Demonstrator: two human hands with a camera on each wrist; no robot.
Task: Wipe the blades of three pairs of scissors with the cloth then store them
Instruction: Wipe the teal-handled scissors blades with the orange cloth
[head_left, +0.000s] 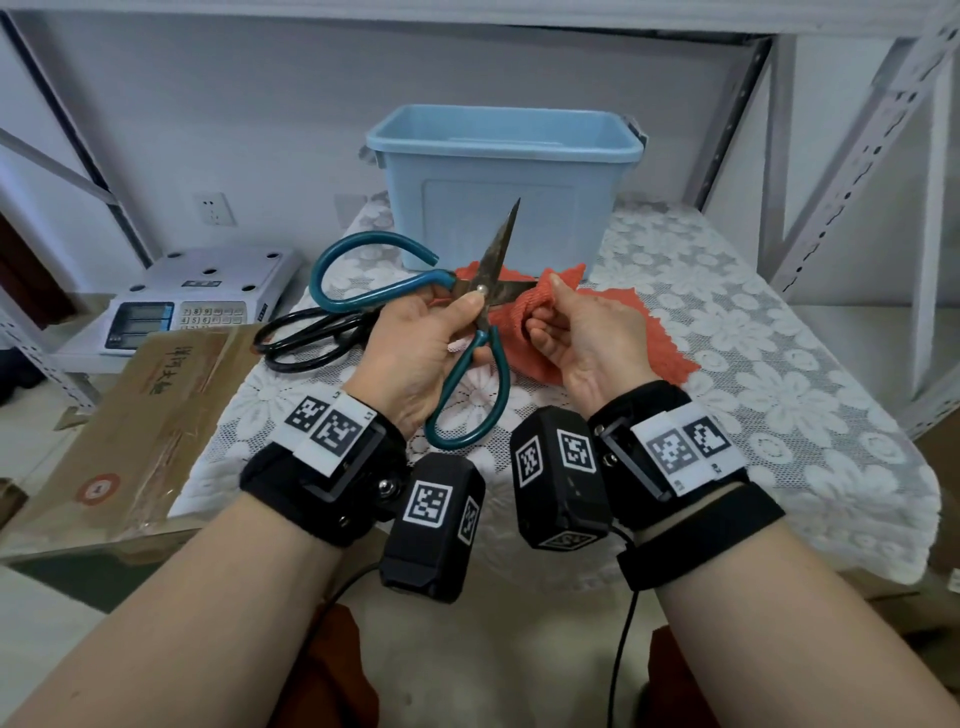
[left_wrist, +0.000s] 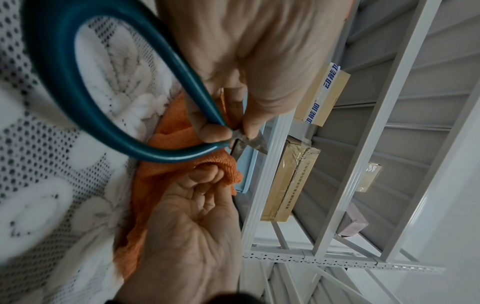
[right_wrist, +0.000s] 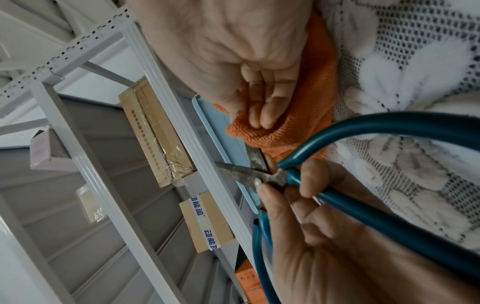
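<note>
Left hand (head_left: 421, 338) grips the teal-handled scissors (head_left: 467, 291) at the pivot, thumb pressed by the rivet, remaining fingers curled beneath the shank. The scissors are held above the table, blades spread wide: one blade points toward 1 o'clock in front of the blue storage bin (head_left: 504, 176); the other runs toward 3 o'clock into the cloth. One handle loop extends toward 10 o'clock, the other hangs toward 6 o'clock beside the left wrist.

Right hand (head_left: 576, 332) holds the orange cloth (head_left: 540, 312), fingers curled into a fold of it and thumb laid on top, the fold wrapped over the horizontal blade. The rest of the cloth trails onto the lace tablecloth (head_left: 727, 332) at 3 to 4 o'clock of the hand.

A pair of black-handled scissors (head_left: 306, 338) lies flat on the tablecloth at 9 o'clock of the left hand, apart from it. A third pair cannot be made out.

The bin stands open at 12 o'clock, at the far edge of the table; its contents cannot be seen. An electronic scale (head_left: 202, 296) sits at 10 o'clock off the table, with a cardboard carton (head_left: 130, 415) just in front of it.
</note>
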